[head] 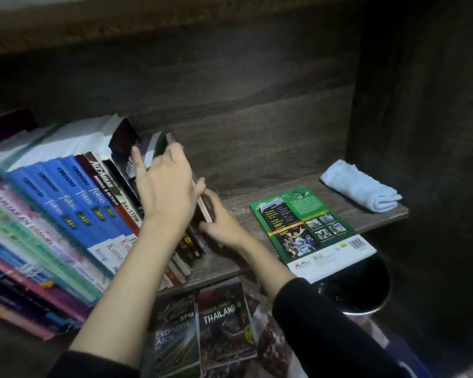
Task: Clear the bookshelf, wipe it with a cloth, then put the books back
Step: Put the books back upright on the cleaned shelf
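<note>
My left hand (pixel 167 186) grips from above the last thin book (pixel 204 210) of the row of books (pixel 74 203), which leans to the left on the shelf (pixel 243 214). My right hand (pixel 220 222) touches the lower part of this book, but I cannot tell whether its fingers grip it. Further right, a green book (pixel 309 227) lies flat over the shelf's front edge, and the folded cloth (pixel 361 186) rests at the far right end.

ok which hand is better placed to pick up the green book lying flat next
Right, probably: the right hand is low and nearest the green book; the left hand grips the top of the leaning books, farther off.
</note>
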A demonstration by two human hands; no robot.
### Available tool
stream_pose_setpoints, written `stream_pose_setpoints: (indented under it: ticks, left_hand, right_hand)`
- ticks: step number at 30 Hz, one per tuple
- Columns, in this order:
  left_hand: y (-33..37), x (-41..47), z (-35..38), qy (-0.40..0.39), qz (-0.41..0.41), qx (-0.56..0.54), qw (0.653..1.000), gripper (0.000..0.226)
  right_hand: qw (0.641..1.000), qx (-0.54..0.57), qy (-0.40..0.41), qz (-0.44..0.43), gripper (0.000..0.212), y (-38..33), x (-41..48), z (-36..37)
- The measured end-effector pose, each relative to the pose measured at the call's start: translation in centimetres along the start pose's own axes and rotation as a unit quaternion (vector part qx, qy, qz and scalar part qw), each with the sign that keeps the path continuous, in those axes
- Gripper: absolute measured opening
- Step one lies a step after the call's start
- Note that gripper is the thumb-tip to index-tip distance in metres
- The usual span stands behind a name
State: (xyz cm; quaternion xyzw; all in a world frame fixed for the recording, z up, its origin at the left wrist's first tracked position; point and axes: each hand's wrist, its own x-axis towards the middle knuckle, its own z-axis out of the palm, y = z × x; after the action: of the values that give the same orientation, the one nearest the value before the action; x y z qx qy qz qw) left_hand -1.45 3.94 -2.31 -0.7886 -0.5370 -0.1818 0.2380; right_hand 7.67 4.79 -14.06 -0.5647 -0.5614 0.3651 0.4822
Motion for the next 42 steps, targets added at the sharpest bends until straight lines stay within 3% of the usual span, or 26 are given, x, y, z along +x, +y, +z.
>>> stream_pose_setpoints:
  ticks: [5, 12, 15, 21, 25, 27, 30, 32, 36, 39, 42]
  left_hand:
    - [-0.6, -0.2, 0.1, -0.022, 0.028, 0.018, 0.999, 0.094]
    - [-1.2, -0.2, 0.0, -0.026, 0.028, 0.043, 0.998, 0.090]
    - [-1.2, -0.2, 0.0, -0.034, 0.029, 0.038, 0.998, 0.101]
    - [0.0, -0.9, 0.5, -0.008, 0.007, -0.006, 1.000, 0.074]
    - [2.6, -2.4, 1.2, 0.145, 0.024, -0.127, 0.981, 0.039]
    - [4.1, -3.1, 1.9, 0.178, 0.013, -0.186, 0.966, 0.026]
    - [6.3, -4.1, 2.2, 0.050, -0.056, -0.313, 0.947, 0.023]
    - [7.7, -4.9, 2.7, -0.073, -0.094, -0.309, 0.944, 0.031]
    - [10.3, -7.1, 3.8, -0.270, -0.112, -0.294, 0.910, 0.045]
    - [11.6, -8.4, 5.4, -0.333, -0.101, -0.299, 0.888, 0.050]
    - [12.0, -9.1, 6.4, -0.349, -0.126, -0.355, 0.858, 0.053]
  right_hand:
    - [0.990, -0.004, -0.142, 0.023, 0.105, 1.3, 0.7, -2.0]
    - [0.993, 0.016, -0.116, 0.027, 0.106, 3.1, 0.7, -1.2]
    - [0.995, -0.004, -0.088, 0.034, 0.107, 3.7, 0.6, -0.7]
    - [0.997, -0.065, -0.028, 0.022, 0.080, 3.3, -1.0, 0.7]
    - [0.996, -0.087, -0.002, 0.015, 0.029, 1.5, -2.7, -2.2]
    - [0.990, -0.119, 0.068, 0.013, 0.027, 0.4, -3.7, -4.7]
    - [0.949, -0.223, 0.208, 0.085, 0.031, 0.2, -5.7, -8.8]
    - [0.910, -0.276, 0.271, 0.146, 0.032, 1.0, -6.9, -11.0]
    - [0.835, -0.378, 0.294, 0.271, 0.043, 2.5, -9.3, -13.6]
    - [0.830, -0.377, 0.274, 0.306, 0.061, 3.5, -10.5, -14.0]
    - [0.852, -0.317, 0.292, 0.297, 0.073, 3.5, -11.1, -14.0]
